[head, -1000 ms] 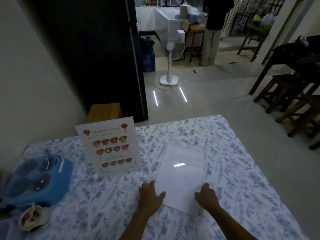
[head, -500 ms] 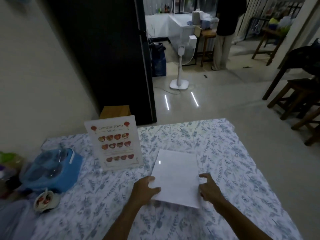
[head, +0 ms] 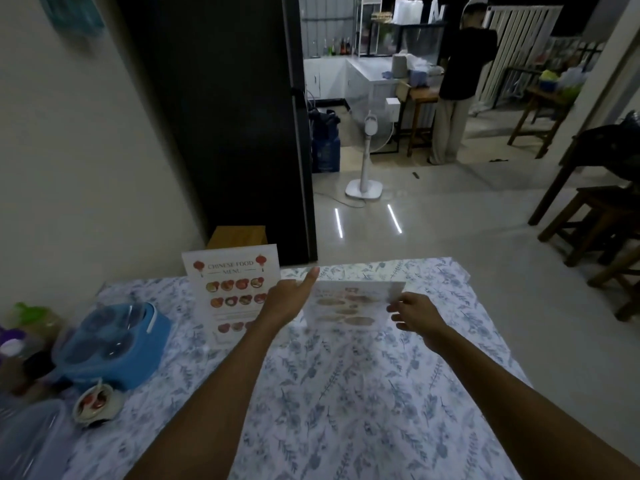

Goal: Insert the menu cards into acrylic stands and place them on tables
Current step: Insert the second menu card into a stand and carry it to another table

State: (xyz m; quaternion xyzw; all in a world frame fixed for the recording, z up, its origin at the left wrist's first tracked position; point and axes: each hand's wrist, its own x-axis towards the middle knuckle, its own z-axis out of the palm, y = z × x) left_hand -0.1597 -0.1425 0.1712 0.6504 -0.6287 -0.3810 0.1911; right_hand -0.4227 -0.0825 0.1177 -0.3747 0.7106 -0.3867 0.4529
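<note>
A second menu card in its clear acrylic stand (head: 349, 306) is lifted above the floral tablecloth (head: 346, 393), blurred, its printed face toward me. My left hand (head: 287, 299) grips its left edge, forefinger pointing up. My right hand (head: 415, 311) holds its right edge with curled fingers. Just left of it, a finished stand with the "Chinese Food Menu" card (head: 232, 292) is upright on the table, partly hidden by my left hand.
A blue lidded container (head: 114, 341), a small sauce bowl (head: 97, 403) and bottles (head: 20, 337) crowd the table's left side. Behind are a black fridge (head: 225, 116), a standing fan (head: 367, 157), a person at a counter (head: 457, 81) and wooden stools (head: 595, 223) to the right.
The sheet that lay flat and face down under both hands has been picked up and turned upright, now showing its printed side. Both hands rose with it and moved away from me.
</note>
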